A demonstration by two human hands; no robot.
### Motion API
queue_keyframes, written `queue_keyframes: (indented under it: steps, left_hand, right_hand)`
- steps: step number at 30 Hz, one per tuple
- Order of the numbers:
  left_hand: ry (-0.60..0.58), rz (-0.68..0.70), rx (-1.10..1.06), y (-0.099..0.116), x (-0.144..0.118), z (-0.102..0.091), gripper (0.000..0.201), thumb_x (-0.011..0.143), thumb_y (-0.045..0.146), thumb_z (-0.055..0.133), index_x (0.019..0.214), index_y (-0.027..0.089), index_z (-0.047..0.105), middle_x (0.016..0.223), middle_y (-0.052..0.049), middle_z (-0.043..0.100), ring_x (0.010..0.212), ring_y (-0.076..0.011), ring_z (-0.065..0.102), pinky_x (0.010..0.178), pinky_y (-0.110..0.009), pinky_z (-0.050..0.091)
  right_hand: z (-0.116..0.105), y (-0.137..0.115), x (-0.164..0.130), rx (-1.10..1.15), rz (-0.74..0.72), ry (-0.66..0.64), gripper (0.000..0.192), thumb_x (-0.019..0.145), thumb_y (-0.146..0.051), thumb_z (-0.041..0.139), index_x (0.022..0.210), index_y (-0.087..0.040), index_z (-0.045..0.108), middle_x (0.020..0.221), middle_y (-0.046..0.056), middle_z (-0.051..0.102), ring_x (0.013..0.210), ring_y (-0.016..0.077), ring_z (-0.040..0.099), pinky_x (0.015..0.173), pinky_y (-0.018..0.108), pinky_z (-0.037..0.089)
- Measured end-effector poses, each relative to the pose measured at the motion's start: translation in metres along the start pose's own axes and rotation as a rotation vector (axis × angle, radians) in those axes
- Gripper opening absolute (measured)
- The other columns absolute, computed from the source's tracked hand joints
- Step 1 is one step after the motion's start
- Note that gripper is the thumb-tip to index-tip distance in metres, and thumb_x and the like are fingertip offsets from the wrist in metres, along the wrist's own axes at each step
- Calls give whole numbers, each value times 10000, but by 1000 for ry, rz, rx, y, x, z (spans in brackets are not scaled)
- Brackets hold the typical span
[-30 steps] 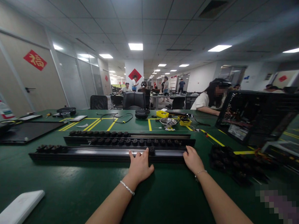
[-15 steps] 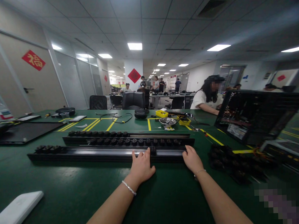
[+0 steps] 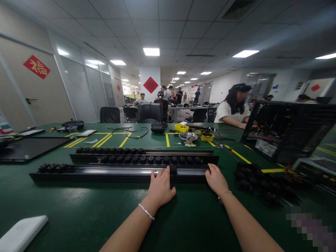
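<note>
- The left hand (image 3: 160,187) is laid flat on the near rail (image 3: 117,173), fingers spread wide over its top edge, nothing gripped.
- The right hand (image 3: 216,180) is pressed against the rail's right end, fingers curled loosely onto it; whether anything is pinched there cannot be told.
- Against half a second ago, little change is seen: the left hand has been slid a touch to the right along the rail, the right hand is kept in place, and the rail has not been shifted.
- The rail is seen lying flat on the green table (image 3: 77,213), its long axis run left to right across the view, the far-left end carrying a cluster of black knobs (image 3: 55,167).
- A second rail (image 3: 141,157) is set parallel just behind it, lined with knobs.
- A pile of black parts (image 3: 265,183) is found near the right hand, an open computer case (image 3: 289,131) behind that.
- A white slab (image 3: 19,236) is placed at the near left, well apart.
</note>
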State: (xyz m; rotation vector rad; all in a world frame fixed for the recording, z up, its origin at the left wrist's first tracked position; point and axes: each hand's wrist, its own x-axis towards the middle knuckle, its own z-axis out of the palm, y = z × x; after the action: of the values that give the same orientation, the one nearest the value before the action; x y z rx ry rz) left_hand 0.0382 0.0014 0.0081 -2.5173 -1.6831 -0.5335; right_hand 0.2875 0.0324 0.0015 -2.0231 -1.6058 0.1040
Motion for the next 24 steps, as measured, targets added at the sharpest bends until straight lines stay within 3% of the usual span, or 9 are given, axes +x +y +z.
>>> queue_keyframes:
  steps: [12, 17, 20, 24]
  left_hand:
    - [-3, 6, -13, -4, 1, 0, 789, 720, 478, 445, 1395, 164, 184, 1264, -112, 530, 1151, -256, 441, 1043, -514, 145]
    - [-29, 6, 2, -4, 0, -1, 784, 728, 465, 438, 1397, 147, 182, 1280, -122, 517, 1144, -258, 445, 1037, -505, 159]
    - [-17, 13, 3, -4, 0, -1, 775, 724, 450, 445, 1393, 147, 197, 1294, -122, 505, 1149, -258, 441, 1036, -499, 163]
    - [17, 23, -16, -4, -1, 0, 768, 714, 424, 462, 1384, 136, 222, 1314, -127, 487, 1146, -259, 439, 1034, -500, 159]
  right_hand:
    - [0, 0, -1, -37, -6, 7, 530, 826, -251, 265, 1270, -37, 461, 1344, 133, 422, 1202, 218, 425, 1004, 307, 337]
    - [-4, -8, -9, -195, -67, 213, 455, 791, -217, 343, 1188, -146, 555, 1287, 103, 497, 1221, 279, 377, 1020, 491, 256]
    - [-3, -25, -19, -171, -264, 243, 436, 784, -193, 364, 1170, -194, 566, 1256, 75, 529, 1212, 249, 386, 1029, 484, 225]
    - [10, -55, -35, -101, -523, 83, 418, 788, -186, 374, 1146, -257, 579, 1212, 39, 566, 1186, 206, 412, 1031, 442, 213]
